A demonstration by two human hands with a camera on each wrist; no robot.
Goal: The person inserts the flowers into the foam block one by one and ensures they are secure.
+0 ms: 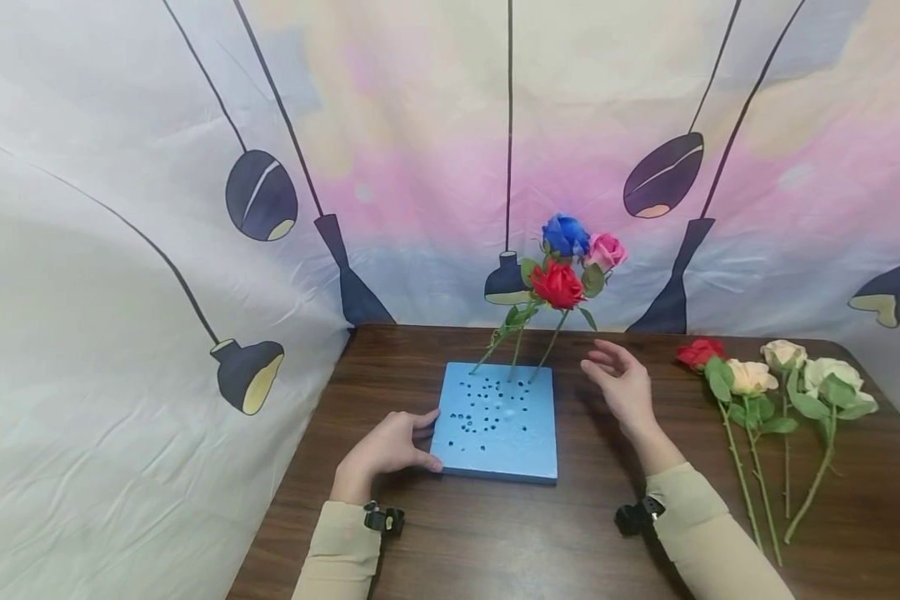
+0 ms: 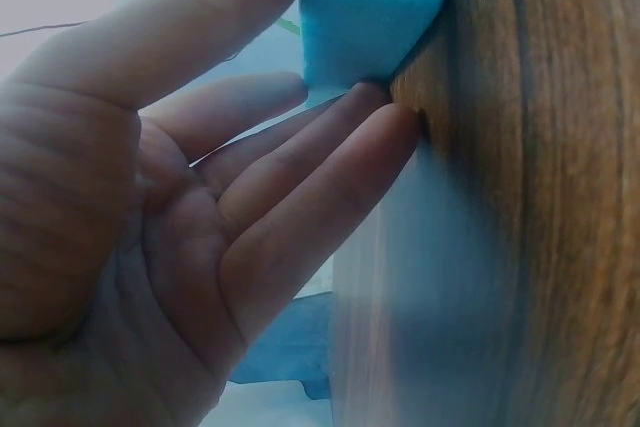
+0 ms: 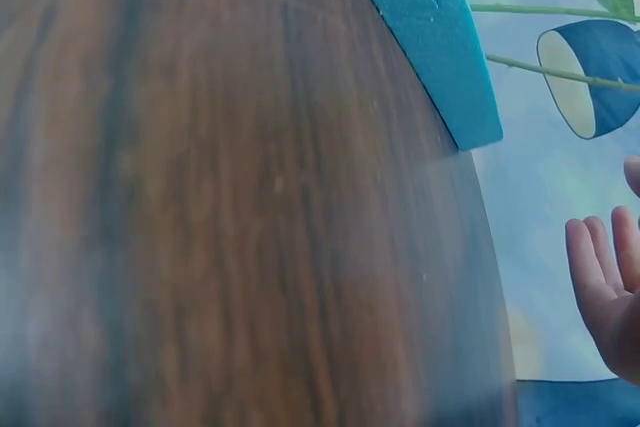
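Observation:
A light blue foam block (image 1: 506, 454) with many small holes in its top lies on the table. Three roses stand in its far part: a blue rose (image 1: 566, 236), a pink rose (image 1: 606, 252) and a red rose (image 1: 558, 284). My left hand (image 1: 392, 443) is at the block's left side, thumb by the near corner. In the left wrist view, the foam block (image 2: 370, 12) meets the nearly straight fingers (image 2: 310, 207). Raised to the right of the block, my right hand (image 1: 626, 387) holds nothing, fingers loosely bent.
On the right of the brown wooden table (image 1: 495, 542) lie another red rose (image 1: 700, 353), two cream roses (image 1: 752, 377) and a pale green-white rose (image 1: 832, 379), stems toward me. A cloth printed with lamps (image 1: 420, 125) hangs behind the table.

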